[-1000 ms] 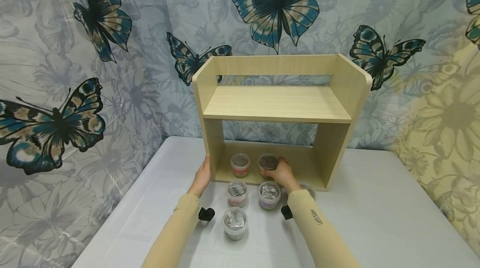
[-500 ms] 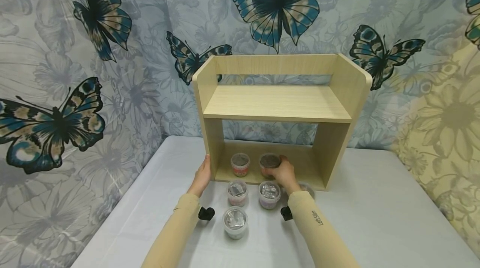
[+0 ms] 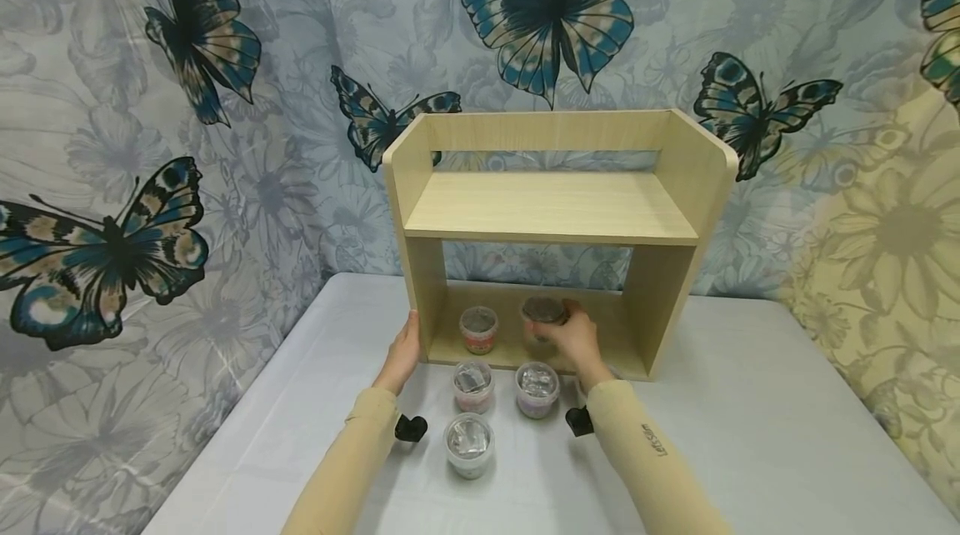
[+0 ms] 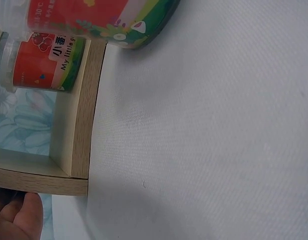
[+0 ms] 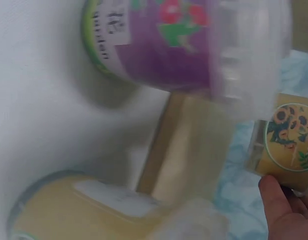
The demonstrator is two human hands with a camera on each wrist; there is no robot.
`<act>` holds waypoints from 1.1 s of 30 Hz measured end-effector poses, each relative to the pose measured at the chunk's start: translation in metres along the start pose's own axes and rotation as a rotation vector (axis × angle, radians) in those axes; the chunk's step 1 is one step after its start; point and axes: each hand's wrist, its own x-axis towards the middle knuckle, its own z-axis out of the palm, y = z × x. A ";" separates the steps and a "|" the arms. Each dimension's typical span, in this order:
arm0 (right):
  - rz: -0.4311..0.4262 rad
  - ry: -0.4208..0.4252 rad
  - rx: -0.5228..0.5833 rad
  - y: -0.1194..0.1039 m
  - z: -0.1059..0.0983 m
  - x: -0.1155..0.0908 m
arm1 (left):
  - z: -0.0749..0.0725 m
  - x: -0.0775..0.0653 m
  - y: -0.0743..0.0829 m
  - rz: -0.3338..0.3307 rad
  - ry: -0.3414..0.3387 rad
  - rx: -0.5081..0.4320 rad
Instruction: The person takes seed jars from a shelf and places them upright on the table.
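My right hand (image 3: 573, 339) grips a clear-lidded plastic cup (image 3: 542, 312) inside the lower compartment of the wooden shelf (image 3: 555, 237). In the right wrist view this sunflower-label cup (image 5: 289, 142) has my thumb against it. My left hand (image 3: 401, 356) touches the outside of the shelf's left side panel, its fingers partly hidden behind the panel in the left wrist view. A red-label cup (image 3: 478, 330) stands on the bottom board, left of the held one. Two cups, one pinkish (image 3: 473, 386) and one purple (image 5: 168, 45), stand just in front of the shelf.
Nearest the front is another lidded cup (image 3: 469, 445) on the white-covered table (image 3: 750, 435). A yellow-label cup (image 5: 94, 210) shows in the right wrist view, mostly hidden by the right forearm in the head view. Butterfly-printed cloth (image 3: 277, 143) hangs behind the shelf.
My right hand has moved slightly right and up, and the cup in it has shifted the same way. My left hand has stayed at the side panel.
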 end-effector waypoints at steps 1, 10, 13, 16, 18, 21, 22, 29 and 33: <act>-0.009 0.009 0.005 -0.001 -0.002 0.000 | 0.000 0.000 0.000 0.001 -0.001 0.000; -0.041 0.036 0.098 -0.010 -0.016 -0.021 | 0.002 0.000 0.001 0.001 0.016 0.014; -0.052 0.049 0.140 -0.010 -0.019 -0.028 | 0.002 0.001 0.001 -0.004 0.022 0.017; -0.070 0.057 0.169 -0.009 -0.022 -0.036 | 0.002 0.001 0.000 -0.008 0.022 0.012; -0.081 0.055 0.186 -0.009 -0.024 -0.041 | 0.003 0.001 0.000 -0.006 0.020 0.009; -0.097 0.048 0.216 -0.010 -0.027 -0.050 | 0.003 0.001 -0.001 -0.004 0.018 0.009; -0.102 0.046 0.222 -0.010 -0.028 -0.053 | 0.002 0.000 -0.001 0.003 0.018 0.008; -0.123 0.018 0.245 -0.010 -0.030 -0.073 | 0.002 -0.001 0.000 0.017 0.016 -0.015; -0.117 -0.002 0.269 -0.012 -0.029 -0.085 | 0.002 -0.001 0.000 0.016 0.013 -0.016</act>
